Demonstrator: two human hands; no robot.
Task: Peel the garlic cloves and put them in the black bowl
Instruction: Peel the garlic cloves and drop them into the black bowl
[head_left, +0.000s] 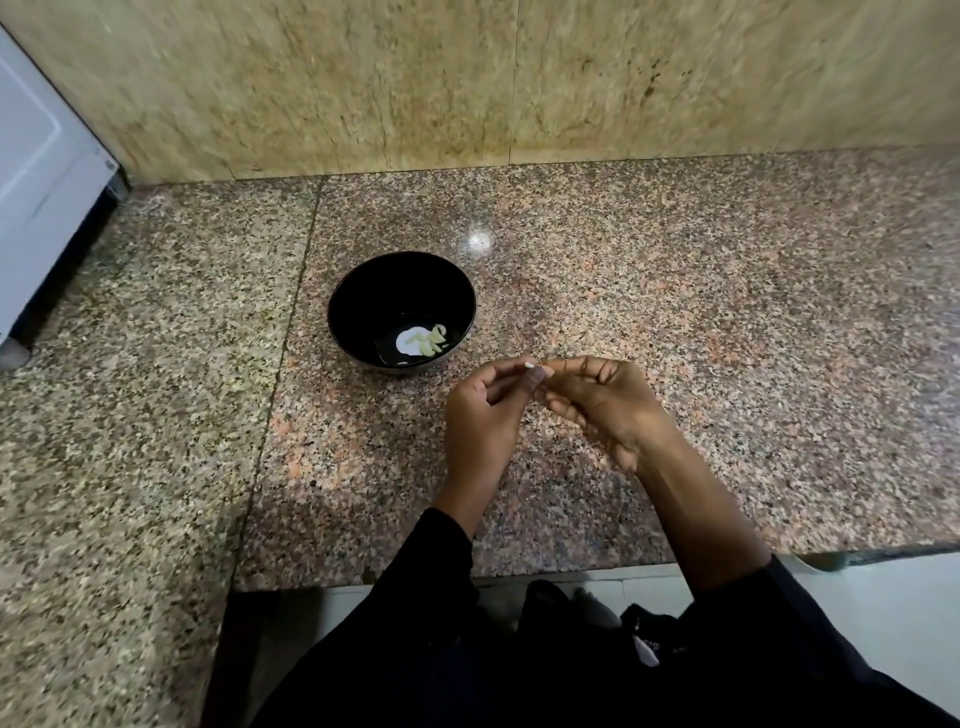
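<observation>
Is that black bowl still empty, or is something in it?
Not empty: the upright black bowl holds several pale peeled garlic cloves at its bottom.

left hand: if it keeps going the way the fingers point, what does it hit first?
Most likely the right hand: the left hand points up and to the right, its fingers already meeting the right hand's around a small pale garlic clove. The black bowl sits off that line, farther left. Depth is unclear.
</observation>
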